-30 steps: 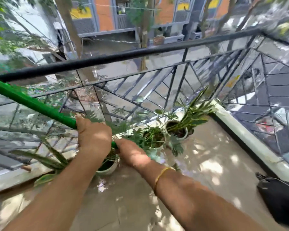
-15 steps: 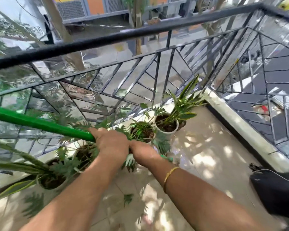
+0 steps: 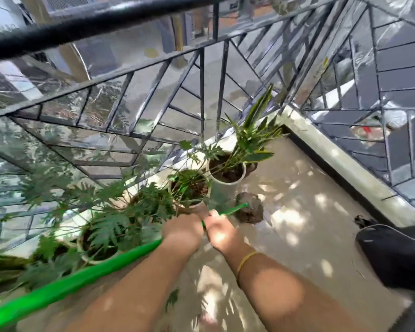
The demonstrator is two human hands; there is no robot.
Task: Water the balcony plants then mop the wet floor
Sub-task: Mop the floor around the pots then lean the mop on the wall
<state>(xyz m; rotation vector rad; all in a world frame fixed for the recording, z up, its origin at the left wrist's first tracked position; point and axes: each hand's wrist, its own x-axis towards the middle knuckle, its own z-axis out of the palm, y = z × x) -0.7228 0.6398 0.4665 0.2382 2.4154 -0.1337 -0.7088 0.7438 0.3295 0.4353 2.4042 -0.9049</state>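
Note:
A green hose (image 3: 65, 285) runs from the lower left up to my hands. My left hand (image 3: 183, 233) grips it, and my right hand (image 3: 219, 230) holds it just ahead, near its tip (image 3: 237, 209). The tip points at the floor beside a brown clump of soil (image 3: 249, 207). Several potted plants stand along the railing: a white pot with striped leaves (image 3: 227, 170), a middle pot (image 3: 191, 189) and a fern-like one (image 3: 101, 245) at the left. Whether water is running cannot be seen.
A black metal railing (image 3: 120, 17) with diagonal bars encloses the balcony, above a low concrete kerb (image 3: 340, 164). The tiled floor (image 3: 297, 224) spreads to the right. A black object (image 3: 395, 255) lies at the right edge.
My view has tilted down and moved toward the corner. Both hands, holding the hose, shifted right past the fern pots; the hose tip now points near the soil clump.

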